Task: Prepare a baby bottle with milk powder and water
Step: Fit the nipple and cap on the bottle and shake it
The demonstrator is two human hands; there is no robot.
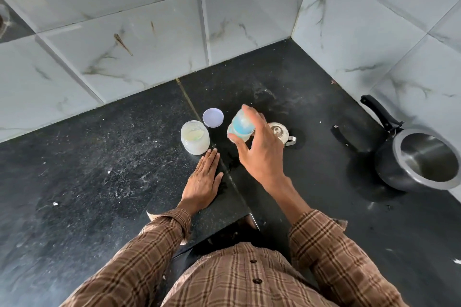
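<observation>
My right hand (262, 149) is closed around a baby bottle (241, 125) with a blue top, held tilted above the black counter (99, 169). The bottle looks blurred. My left hand (203, 179) lies flat on the counter with its fingers together, holding nothing. Just beyond its fingertips stands an open clear jar (195, 137) with pale powder inside. The jar's round lilac lid (213, 117) lies flat behind it. A small steel lidded pot (280, 133) with a handle stands behind my right hand, partly hidden.
A black pressure cooker (419, 159) with no lid and a long handle stands at the right by the tiled wall (374, 32). Marble-look tiles (124, 32) close off the back. The counter edge runs near my body, where a checked shirt shows.
</observation>
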